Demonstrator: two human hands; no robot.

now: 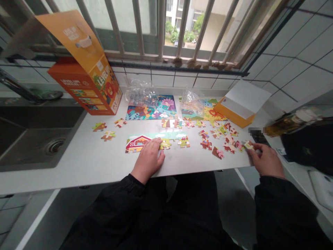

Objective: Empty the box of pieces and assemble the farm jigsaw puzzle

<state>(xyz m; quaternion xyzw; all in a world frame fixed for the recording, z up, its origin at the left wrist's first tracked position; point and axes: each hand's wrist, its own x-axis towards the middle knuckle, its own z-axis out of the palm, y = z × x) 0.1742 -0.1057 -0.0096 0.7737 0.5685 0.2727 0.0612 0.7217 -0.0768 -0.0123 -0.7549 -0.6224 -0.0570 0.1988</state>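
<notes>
My left hand [148, 160] lies with its fingers stretched over the lower edge of a partly joined jigsaw puzzle [135, 141], which shows a red barn, green ground and a pale blue sky. At the right, my right hand [267, 160] pinches a puzzle piece [249, 144] in whitish and green between thumb and fingers. Just left of that hand, several loose puzzle pieces [229, 143] lie scattered, some overlapping. A joined strip of pieces [170, 123] rests behind the barn puzzle. My left palm hides part of the puzzle's bottom edge.
An orange puzzle box [101, 93] stands open at the back left, beside the sink [28, 146]. Two picture sheets [166, 107] with crumpled clear plastic bags [142, 93] lie along the wall. A smaller open box [238, 107] and a bottle [288, 121] are at the right.
</notes>
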